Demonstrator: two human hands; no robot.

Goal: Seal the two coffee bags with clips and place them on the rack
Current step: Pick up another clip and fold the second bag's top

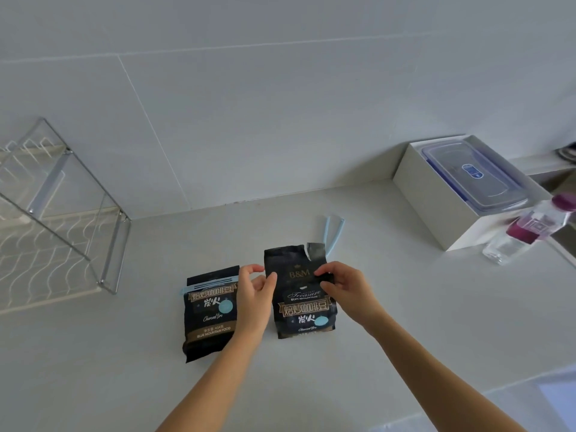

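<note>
Two bare hands work at a pale kitchen counter (389,307), both closed on the upper part of an open coffee bag (304,302) that stands upright near the counter's middle. The left hand (256,294) pinches the bag's left edge between thumb and fingers, while the right hand (344,288) grips the right side just below the "B&M" lettering; its fingertips cover part of the print. The bag's top is unfolded and torn, a ragged flap (315,251) standing up at the right corner. Just beside it on the left, the second coffee bag (209,313) stands with its top folded down under a light blue clip (208,285), the clip's right end hidden behind the left hand and the bag's lower right corner behind the forearm. A spare light blue clip (333,233) lies behind the open bag, apparently hinged open in a V, its lower end hidden by the torn flap. At the left, a wire rack (56,232) with wavy white shelving and metal posts runs out of view. At the right, a white box (436,194) holds a clear food container with blue latches (473,176), and a blurred clear bottle with a magenta cap and label (530,229) stands in front of it.
</note>
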